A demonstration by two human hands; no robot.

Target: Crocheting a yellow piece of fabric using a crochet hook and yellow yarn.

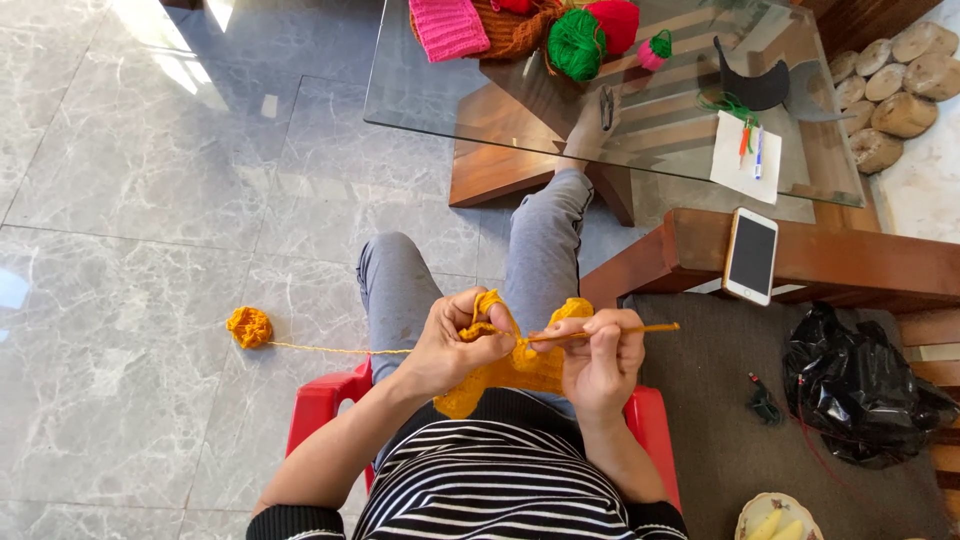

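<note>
The left hand [452,345] is curled tight around the yellow knit [520,365], which lies over the lap; the right hand [600,360], just right of the knit, pinches the hook [620,330]; a strand runs left from the knit to the yarn ball [249,327] on the floor; well right of the knit sits a black bag [860,385], contents hidden; below it, a bowl [775,515] holding pale pieces.

bright daylight, sharp focus, glare patches on the floor [150,200].
</note>
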